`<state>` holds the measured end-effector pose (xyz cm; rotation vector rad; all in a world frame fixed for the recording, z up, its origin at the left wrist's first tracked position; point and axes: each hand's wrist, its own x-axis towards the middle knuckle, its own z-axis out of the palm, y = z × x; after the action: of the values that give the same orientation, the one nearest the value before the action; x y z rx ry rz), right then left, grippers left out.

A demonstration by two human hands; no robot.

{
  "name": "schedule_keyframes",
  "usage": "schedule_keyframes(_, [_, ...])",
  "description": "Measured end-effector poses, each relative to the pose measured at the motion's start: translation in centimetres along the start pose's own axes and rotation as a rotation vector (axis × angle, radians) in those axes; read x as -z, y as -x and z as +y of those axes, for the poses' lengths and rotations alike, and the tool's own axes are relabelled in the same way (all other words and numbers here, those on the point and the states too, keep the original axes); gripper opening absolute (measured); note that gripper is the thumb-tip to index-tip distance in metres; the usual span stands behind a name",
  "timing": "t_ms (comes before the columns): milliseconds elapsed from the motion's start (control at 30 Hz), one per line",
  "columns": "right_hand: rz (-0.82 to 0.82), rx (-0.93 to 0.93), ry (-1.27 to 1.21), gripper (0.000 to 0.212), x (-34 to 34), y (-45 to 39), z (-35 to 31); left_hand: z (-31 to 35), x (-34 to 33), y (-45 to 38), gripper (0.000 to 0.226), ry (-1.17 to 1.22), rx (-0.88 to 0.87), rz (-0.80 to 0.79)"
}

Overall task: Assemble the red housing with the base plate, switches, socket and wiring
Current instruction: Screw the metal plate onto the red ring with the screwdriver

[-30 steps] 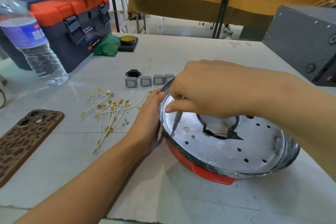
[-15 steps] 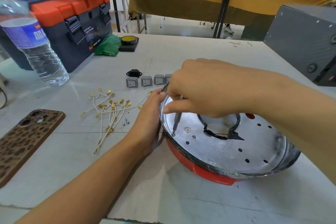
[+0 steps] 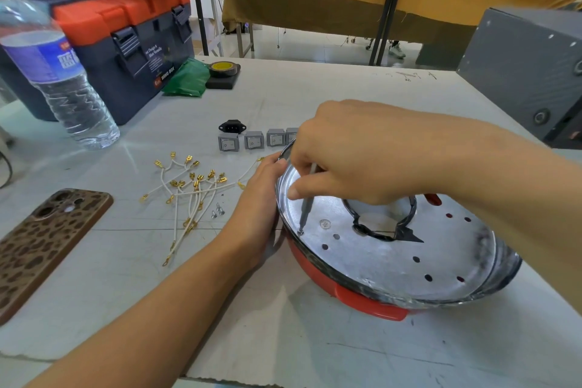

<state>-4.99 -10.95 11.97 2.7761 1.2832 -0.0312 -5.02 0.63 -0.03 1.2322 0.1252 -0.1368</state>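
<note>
Two hands at work on one red housing, base plate seated in it, silver face up. Right hand curled round a thin screwdriver, tip down on a screw near the plate's left rim (handle hidden in the fist). Left hand pressed flat against the housing's left wall, fingers fairly straight, thumb at the rim just beside the right hand's fingertips. Little room between the two hands; open table below the left forearm and toward the near edge. Just beyond the right hand, a row of grey switches, probably four, the last half hidden behind the knuckles; black socket touching or nearly touching the row's far side. Left of the left hand, a loose tangle of white wires with gold terminals, two spare screws between tangle and wrist. Farther left, a phone in a spotted case; beyond it a water bottle and a toolbox. Well right of the right forearm, a grey box near the table's far corner.
</note>
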Motion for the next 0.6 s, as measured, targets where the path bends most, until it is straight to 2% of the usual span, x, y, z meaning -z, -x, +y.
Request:
schedule_keyframes(100, [0.010,0.011,0.035,0.041,-0.01,0.11,-0.22,0.13,-0.19,0.04,0.039,0.001,0.015,0.028])
schedule_keyframes(233, [-0.098,0.057,-0.076,0.016,0.07,0.23,0.06,0.07,-0.13,0.19,0.027,0.018,-0.011,-0.026])
schedule_keyframes(367, [-0.089,0.064,-0.154,0.007,0.24,0.22,0.31,0.12,-0.16,0.13,0.028,0.029,-0.039,-0.041])
schedule_keyframes(533, [-0.076,0.015,-0.088,0.023,0.27,-0.22,-0.19,0.06,-0.10,0.03,0.022,0.045,0.017,-0.021])
schedule_keyframes(600, [-0.097,-0.028,-0.082,0.029,0.26,-0.50,-0.47,0.04,-0.07,-0.03,0.027,0.037,0.015,-0.015])
